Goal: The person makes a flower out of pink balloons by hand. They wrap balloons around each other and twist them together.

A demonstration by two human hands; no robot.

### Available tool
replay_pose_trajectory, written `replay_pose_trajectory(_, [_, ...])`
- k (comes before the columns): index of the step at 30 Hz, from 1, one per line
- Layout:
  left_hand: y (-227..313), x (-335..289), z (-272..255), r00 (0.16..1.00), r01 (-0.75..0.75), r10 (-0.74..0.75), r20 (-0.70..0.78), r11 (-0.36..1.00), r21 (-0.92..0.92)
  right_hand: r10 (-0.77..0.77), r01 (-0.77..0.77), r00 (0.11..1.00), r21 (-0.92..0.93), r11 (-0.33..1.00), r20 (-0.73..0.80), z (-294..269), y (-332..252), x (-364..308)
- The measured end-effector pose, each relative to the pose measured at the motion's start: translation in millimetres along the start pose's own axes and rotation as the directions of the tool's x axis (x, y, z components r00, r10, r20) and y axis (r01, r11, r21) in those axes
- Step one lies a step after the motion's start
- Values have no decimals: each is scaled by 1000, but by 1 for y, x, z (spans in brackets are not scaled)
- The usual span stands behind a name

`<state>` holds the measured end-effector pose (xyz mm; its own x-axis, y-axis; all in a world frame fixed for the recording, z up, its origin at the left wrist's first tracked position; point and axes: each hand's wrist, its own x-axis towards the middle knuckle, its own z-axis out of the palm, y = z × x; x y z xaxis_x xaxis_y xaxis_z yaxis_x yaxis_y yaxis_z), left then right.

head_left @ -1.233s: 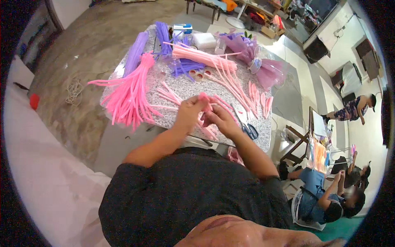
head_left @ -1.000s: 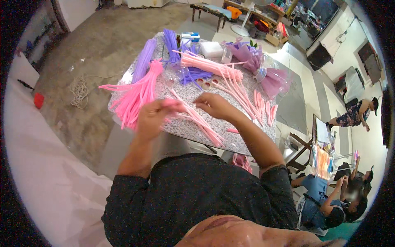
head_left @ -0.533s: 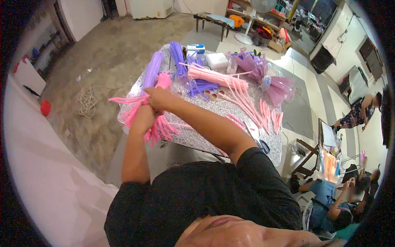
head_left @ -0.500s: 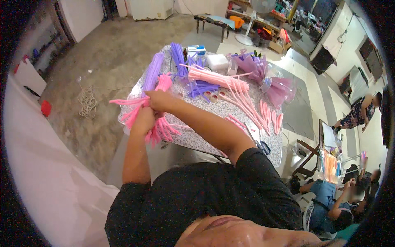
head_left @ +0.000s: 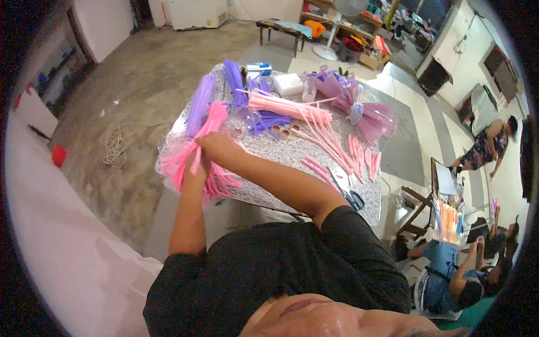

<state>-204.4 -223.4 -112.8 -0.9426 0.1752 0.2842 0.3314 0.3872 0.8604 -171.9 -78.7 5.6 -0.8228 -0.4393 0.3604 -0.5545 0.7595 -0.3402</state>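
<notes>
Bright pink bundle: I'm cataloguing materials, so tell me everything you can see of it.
The bright pink bundle is many long, thin stems, fuzzy-looking like pipe cleaners. It lies on the left of the speckled table, beside a purple bundle: bunched at the far end, splayed loosely at the near end. The right hand covers part of it; the left hand, partly hidden, is among its stems.

From above my black shirt [head_left: 269, 269], the one wide camera looks down and forward: the shirt is near, the table [head_left: 275, 151] farther, the brown floor [head_left: 185, 67] far left.
</notes>
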Motion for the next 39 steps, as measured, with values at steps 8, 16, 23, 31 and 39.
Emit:
replay_pose_trajectory(8, [45, 6, 10, 833, 268, -528, 162, 130, -955, -29, 80, 992, 430, 899, -124, -28, -28, -21])
replay_pose_trajectory(16, [67, -1, -14, 947, 246, -320, 38, 642, -726, -53, 226, 950, 564, 794, -307, -78, -63, -62])
replay_pose_trajectory(23, [187, -7, -41, 995, 93, -86, -56, 985, 146, 593, -149, 757, 812, 565, -274, -169, 30, -199])
replay_pose_trajectory(31, [277, -44, 43, 988, -69, 141, 62, 763, -642, 779, -383, 294, 679, 627, -553, -230, 39, -366])
replay_pose_trajectory(39, [172, -29, 187, 712, 687, -340, 614, 157, -709, 787, -675, 417, 424, 603, -455, -204, 65, -375])
